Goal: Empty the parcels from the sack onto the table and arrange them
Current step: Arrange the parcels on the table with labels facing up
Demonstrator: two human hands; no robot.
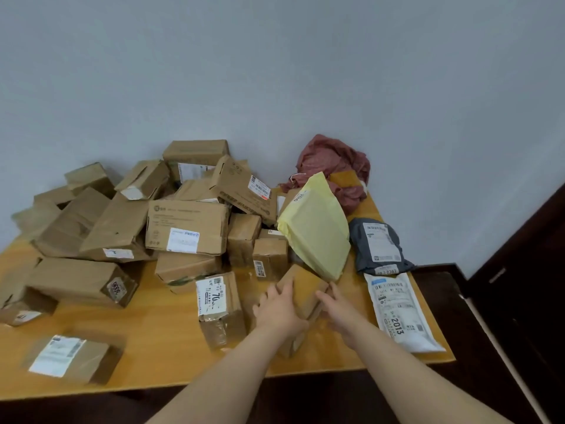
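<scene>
A small brown cardboard box (306, 288) lies near the front right of the wooden table (159, 335). My left hand (279, 309) rests on its left side and top with the fingers spread. My right hand (337, 310) presses against its right side. The emptied pinkish-red sack (333, 160) lies crumpled at the back right by the wall. A heap of several cardboard parcels (186, 224) covers the back and left of the table. A yellow mailer bag (315, 224) leans on the heap just behind the held box.
A box with a "70" label (218, 304) stands just left of my left hand. A grey mailer (377, 243) and a white mailer marked 2013 (397, 310) lie along the right edge. A labelled box (73, 356) sits front left. Dark floor surrounds the table.
</scene>
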